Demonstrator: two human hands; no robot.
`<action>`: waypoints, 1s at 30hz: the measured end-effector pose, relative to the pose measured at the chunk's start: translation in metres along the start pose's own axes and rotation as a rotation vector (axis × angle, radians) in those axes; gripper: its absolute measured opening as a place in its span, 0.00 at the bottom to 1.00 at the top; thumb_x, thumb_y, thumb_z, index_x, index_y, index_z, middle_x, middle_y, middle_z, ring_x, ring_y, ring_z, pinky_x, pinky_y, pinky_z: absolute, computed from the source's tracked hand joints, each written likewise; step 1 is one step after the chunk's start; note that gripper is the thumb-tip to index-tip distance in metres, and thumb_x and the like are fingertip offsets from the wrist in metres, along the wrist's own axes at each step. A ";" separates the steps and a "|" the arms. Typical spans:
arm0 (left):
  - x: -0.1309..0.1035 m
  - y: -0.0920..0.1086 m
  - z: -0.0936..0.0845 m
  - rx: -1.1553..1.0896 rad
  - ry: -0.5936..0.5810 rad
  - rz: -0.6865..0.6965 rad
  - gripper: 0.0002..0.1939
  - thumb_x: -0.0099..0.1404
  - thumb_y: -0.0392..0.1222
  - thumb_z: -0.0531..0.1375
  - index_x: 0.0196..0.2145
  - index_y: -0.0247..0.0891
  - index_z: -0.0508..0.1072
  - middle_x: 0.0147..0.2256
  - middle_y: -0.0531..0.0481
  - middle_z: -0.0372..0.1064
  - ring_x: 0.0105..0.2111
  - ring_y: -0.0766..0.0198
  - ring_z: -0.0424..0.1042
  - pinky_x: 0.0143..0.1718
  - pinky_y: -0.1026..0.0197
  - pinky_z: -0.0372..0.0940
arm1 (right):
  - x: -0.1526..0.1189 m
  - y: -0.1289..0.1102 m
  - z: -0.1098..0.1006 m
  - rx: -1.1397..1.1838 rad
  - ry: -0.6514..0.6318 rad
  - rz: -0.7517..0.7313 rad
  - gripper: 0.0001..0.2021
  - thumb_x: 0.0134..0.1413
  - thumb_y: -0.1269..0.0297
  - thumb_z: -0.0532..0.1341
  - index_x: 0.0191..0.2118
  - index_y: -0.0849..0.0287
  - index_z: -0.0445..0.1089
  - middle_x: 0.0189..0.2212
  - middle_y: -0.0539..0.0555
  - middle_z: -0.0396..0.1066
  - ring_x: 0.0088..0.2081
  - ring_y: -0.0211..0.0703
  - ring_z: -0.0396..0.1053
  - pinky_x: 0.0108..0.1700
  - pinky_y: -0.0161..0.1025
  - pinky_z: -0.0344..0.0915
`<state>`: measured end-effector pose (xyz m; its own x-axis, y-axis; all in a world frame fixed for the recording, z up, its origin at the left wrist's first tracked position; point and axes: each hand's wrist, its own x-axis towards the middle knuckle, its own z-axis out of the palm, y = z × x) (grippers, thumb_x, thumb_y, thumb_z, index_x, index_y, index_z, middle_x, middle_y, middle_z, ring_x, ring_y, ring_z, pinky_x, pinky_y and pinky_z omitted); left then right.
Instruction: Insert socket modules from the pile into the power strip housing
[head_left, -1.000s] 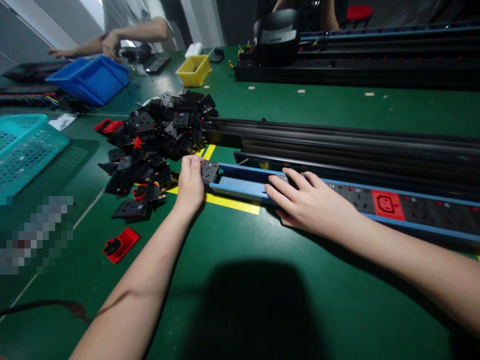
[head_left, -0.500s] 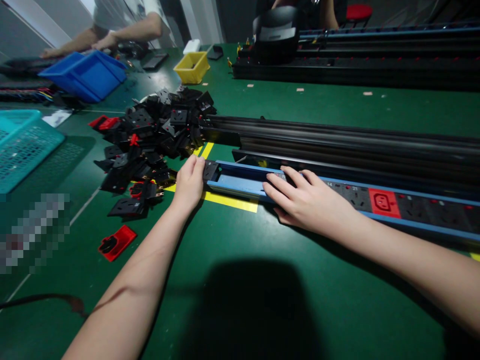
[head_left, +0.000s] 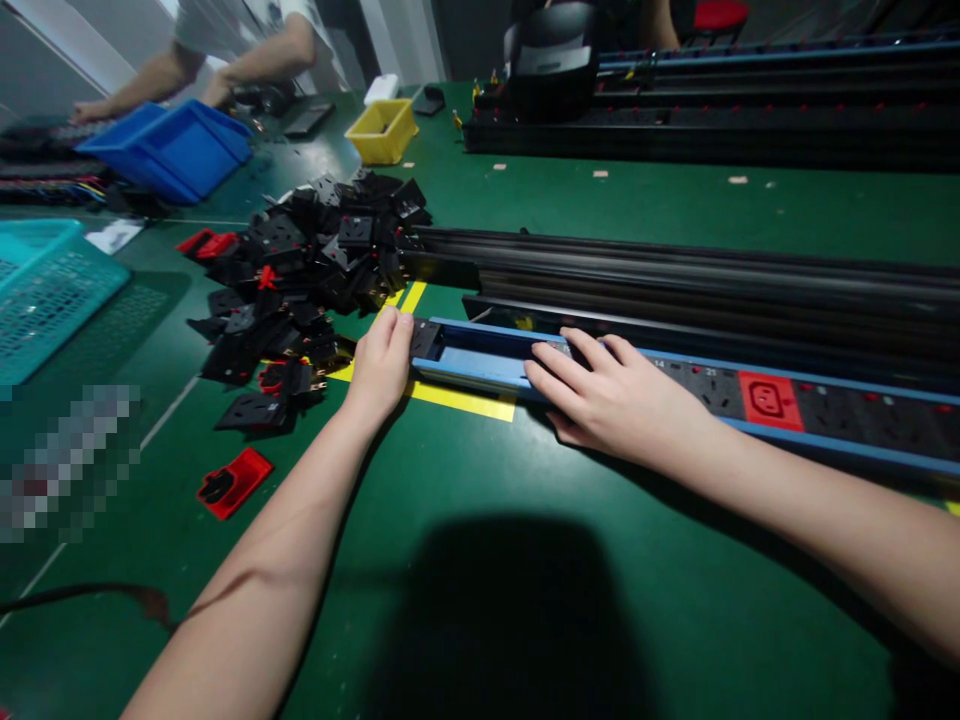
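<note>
A long blue rail (head_left: 480, 365) lies across the table, fitted with black socket modules (head_left: 829, 408) and one red socket module (head_left: 772, 400). At its left end my left hand (head_left: 381, 362) is closed on a black socket module (head_left: 427, 340), which sits in the channel's mouth. A bare blue stretch of channel separates this module from the others. My right hand (head_left: 611, 395) lies over the rail with fingers spread, touching the modules there. Its palm hides part of them.
Left of the rail is a heap of black socket modules (head_left: 300, 250); a loose red module (head_left: 235, 483) lies nearer. Black rails (head_left: 675, 265) run just behind. Blue (head_left: 172, 150), yellow (head_left: 382, 132) and teal (head_left: 56, 300) bins stand farther off. Another person's arms (head_left: 262, 62) show at the back left.
The black module at the rail's left end has slid slightly right into the channel, with my left hand following. My right hand has stayed almost in place.
</note>
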<state>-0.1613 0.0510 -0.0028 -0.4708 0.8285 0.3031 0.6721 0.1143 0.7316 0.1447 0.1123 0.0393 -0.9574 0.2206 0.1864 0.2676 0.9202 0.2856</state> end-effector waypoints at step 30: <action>-0.001 -0.005 -0.002 -0.017 -0.217 0.140 0.26 0.68 0.67 0.56 0.30 0.43 0.54 0.27 0.54 0.53 0.27 0.63 0.57 0.31 0.57 0.52 | 0.000 0.000 -0.001 0.005 0.017 0.004 0.23 0.66 0.63 0.57 0.63 0.66 0.64 0.63 0.65 0.66 0.61 0.69 0.63 0.51 0.55 0.63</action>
<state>-0.1655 0.0485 -0.0054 -0.2395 0.9340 0.2652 0.7115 -0.0170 0.7024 0.1451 0.1119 0.0399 -0.9542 0.2189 0.2038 0.2710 0.9209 0.2802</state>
